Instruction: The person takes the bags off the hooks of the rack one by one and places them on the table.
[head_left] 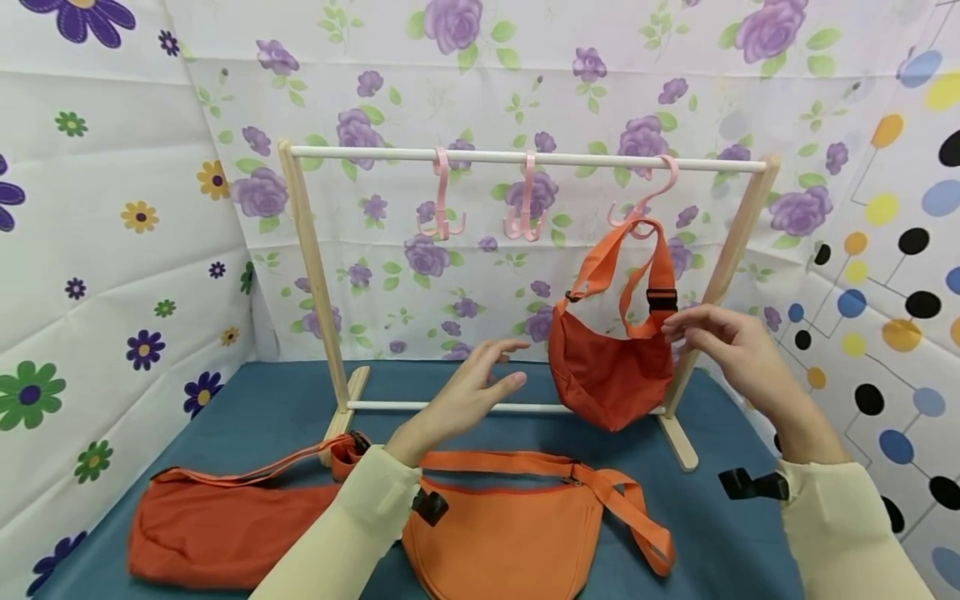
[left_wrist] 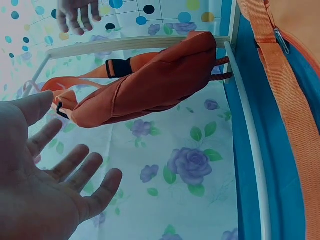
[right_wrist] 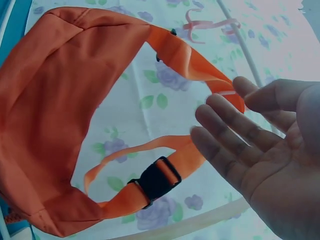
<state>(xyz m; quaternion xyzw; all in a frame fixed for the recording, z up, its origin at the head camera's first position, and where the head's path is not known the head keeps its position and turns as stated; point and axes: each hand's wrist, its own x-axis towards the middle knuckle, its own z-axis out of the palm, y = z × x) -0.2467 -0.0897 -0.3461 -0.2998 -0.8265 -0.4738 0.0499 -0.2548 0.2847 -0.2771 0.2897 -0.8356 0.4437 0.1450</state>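
Note:
A red-orange shoulder bag (head_left: pixel 611 375) hangs by its orange strap (head_left: pixel 600 262) from the rightmost pink hook (head_left: pixel 643 200) on the rack's white rail. Its black buckle (right_wrist: pixel 159 179) shows large in the right wrist view. My right hand (head_left: pixel 716 337) is beside the bag's right edge, fingers loosely bent with nothing held between them; in the right wrist view they are extended near the strap. To the left of the bag, my left hand (head_left: pixel 468 392) is raised with fingers spread and an empty palm, as the left wrist view also shows.
Two more pink hooks (head_left: pixel 441 196) hang on the rail (head_left: pixel 480 156) of the wooden-sided rack. On the blue cloth (head_left: pixel 720 500) lie an orange half-moon bag (head_left: pixel 502 533) and a red-orange bag (head_left: pixel 217 525). Flower-printed sheets (head_left: pixel 480 83) stand behind.

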